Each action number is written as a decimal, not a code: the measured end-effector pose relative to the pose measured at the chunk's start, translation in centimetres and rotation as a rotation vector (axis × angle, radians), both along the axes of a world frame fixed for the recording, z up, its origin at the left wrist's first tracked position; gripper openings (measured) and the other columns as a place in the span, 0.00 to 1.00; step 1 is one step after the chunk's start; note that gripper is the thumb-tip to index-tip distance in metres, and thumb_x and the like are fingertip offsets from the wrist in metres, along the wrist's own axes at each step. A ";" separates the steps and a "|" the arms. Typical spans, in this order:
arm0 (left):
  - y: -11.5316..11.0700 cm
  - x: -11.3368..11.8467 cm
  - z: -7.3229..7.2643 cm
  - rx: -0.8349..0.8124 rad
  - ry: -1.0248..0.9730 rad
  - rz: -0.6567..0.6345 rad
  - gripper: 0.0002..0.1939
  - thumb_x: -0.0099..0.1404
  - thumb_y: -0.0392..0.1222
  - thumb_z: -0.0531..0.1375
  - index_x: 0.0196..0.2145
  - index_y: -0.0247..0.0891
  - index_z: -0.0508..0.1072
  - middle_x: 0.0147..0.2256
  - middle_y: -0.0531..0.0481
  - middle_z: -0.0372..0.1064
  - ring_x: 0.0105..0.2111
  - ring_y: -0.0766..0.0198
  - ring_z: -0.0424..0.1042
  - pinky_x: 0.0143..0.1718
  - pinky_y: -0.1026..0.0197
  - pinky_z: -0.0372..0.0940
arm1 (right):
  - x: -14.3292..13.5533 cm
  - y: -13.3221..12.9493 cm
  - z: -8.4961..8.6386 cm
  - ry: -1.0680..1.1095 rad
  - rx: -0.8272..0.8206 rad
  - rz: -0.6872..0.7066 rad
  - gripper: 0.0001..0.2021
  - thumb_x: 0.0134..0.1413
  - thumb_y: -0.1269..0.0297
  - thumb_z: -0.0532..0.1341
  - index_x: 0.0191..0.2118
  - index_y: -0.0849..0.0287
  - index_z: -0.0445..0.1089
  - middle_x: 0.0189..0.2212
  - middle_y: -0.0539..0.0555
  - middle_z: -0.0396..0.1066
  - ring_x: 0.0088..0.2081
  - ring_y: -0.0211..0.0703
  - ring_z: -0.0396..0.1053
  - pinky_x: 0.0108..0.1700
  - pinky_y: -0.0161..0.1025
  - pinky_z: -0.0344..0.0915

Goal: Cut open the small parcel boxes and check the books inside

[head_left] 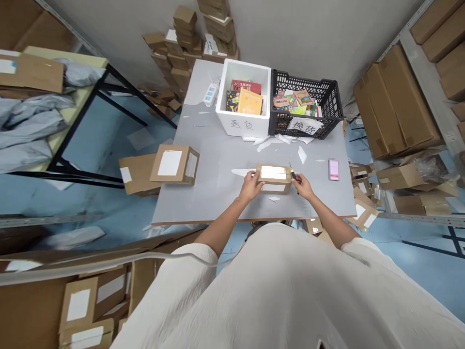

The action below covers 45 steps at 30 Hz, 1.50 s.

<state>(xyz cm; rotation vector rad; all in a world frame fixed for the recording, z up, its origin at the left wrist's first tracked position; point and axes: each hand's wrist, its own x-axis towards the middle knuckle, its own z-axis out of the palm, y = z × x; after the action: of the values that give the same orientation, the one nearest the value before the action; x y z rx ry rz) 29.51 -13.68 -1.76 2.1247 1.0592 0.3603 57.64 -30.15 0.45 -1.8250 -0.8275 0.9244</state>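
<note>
At the left end of the small carton (273, 181), the left hand (251, 186) grasps the cardboard, fingers near its upper corner. At the carton's right end, the right hand (302, 186) is closed around a black-and-yellow cutter (293, 175), its tip pointing away from the person; whether the blade touches the cardboard, I cannot tell. The small carton lies on the grey worktop (214, 203) with white labels on its top and near side. Just left of it, a strip of white paper (240, 172) lies partly by the left hand. To the carton's right is a phone (333, 170) with a pink screen. Beyond the carton are white paper scraps (269, 143), then a white box (240, 125) holding books and, against that, a black crate (329, 117) with more. Well left of the small carton sits a larger carton (183, 167), also labelled.
</note>
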 end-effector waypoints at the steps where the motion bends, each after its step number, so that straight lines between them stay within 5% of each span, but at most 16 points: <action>1: 0.1 0.4 0.3 -0.007 0.013 0.002 0.33 0.75 0.51 0.65 0.74 0.44 0.69 0.67 0.36 0.64 0.66 0.40 0.69 0.71 0.39 0.68 | 0.3 0.0 0.1 -0.010 -0.013 -0.014 0.31 0.58 0.33 0.68 0.55 0.52 0.71 0.49 0.58 0.82 0.53 0.55 0.80 0.62 0.56 0.76; 11: 0.7 2.8 1.0 -0.158 0.010 0.043 0.40 0.79 0.48 0.58 0.82 0.38 0.53 0.71 0.28 0.65 0.67 0.41 0.72 0.69 0.39 0.69 | 1.0 0.0 -0.8 -0.091 -0.102 -0.140 0.27 0.62 0.34 0.64 0.51 0.51 0.68 0.50 0.58 0.80 0.51 0.50 0.80 0.61 0.55 0.76; 22: 0.1 2.6 -0.4 -0.286 0.092 0.016 0.42 0.73 0.38 0.61 0.81 0.33 0.54 0.73 0.27 0.66 0.70 0.41 0.72 0.71 0.42 0.67 | 0.6 -1.1 -2.1 -0.058 -0.198 -0.064 0.30 0.60 0.28 0.62 0.50 0.49 0.66 0.36 0.49 0.81 0.40 0.50 0.80 0.53 0.52 0.78; 34: -0.7 2.3 2.5 -0.168 0.059 0.146 0.30 0.77 0.51 0.61 0.71 0.42 0.64 0.59 0.37 0.75 0.49 0.47 0.81 0.58 0.44 0.74 | 1.4 -0.5 0.7 -0.058 -0.105 -0.177 0.29 0.64 0.30 0.62 0.53 0.50 0.66 0.40 0.54 0.85 0.45 0.54 0.85 0.52 0.52 0.79; 40: 0.0 3.3 2.9 -0.175 0.066 0.189 0.20 0.79 0.48 0.58 0.64 0.43 0.65 0.54 0.39 0.76 0.51 0.47 0.80 0.56 0.45 0.74 | 2.0 1.0 1.2 -0.019 -0.067 -0.176 0.27 0.64 0.32 0.61 0.53 0.50 0.66 0.47 0.56 0.83 0.48 0.52 0.84 0.54 0.52 0.79; 45: -0.3 2.9 2.8 -0.050 0.048 -0.003 0.18 0.75 0.36 0.55 0.61 0.43 0.70 0.65 0.35 0.70 0.60 0.46 0.76 0.59 0.44 0.74 | 2.3 0.8 2.0 -0.081 -0.057 -0.194 0.31 0.64 0.32 0.62 0.58 0.52 0.70 0.48 0.57 0.81 0.45 0.52 0.83 0.52 0.52 0.80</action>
<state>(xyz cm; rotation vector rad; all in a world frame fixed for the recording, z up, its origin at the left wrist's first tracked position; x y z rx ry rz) 32.43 -14.01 1.04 2.0993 1.0819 0.2795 59.90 -29.39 2.44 -1.9645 -0.6653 0.7609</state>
